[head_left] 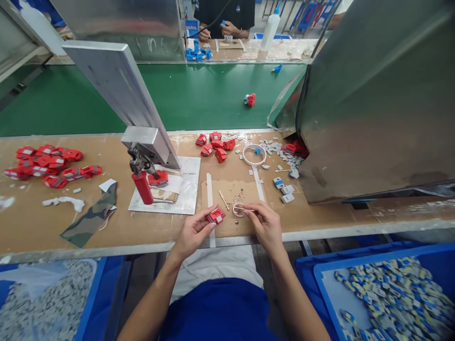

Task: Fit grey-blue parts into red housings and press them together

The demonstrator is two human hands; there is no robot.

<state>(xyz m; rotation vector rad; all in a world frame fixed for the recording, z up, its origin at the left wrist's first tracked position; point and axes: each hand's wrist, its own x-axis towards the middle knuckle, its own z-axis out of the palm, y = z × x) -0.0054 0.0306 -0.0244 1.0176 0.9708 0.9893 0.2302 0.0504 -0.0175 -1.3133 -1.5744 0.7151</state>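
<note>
My left hand point(192, 233) grips a small red plastic toy part point(216, 215) with grey details, just above the cardboard-covered bench. Between the thumb and fingers of my right hand point(266, 223) is a thin stick point(246, 209); its tip reaches into a small round clear dish point(234, 212). Whether the tip touches what is in the dish, I cannot tell. A short pale stick point(223, 200) lies between the red part and the dish. Dark specks and drops are scattered around the dish.
A hand press with a red handle point(142, 188) stands left. Red parts point(221, 155), a tape roll point(254, 146) and grey pieces point(287, 189) lie behind my hands. A green conveyor point(213, 94) runs beyond; a co-worker's hands point(230, 29) are across it. A metal housing point(373, 104) bounds the right.
</note>
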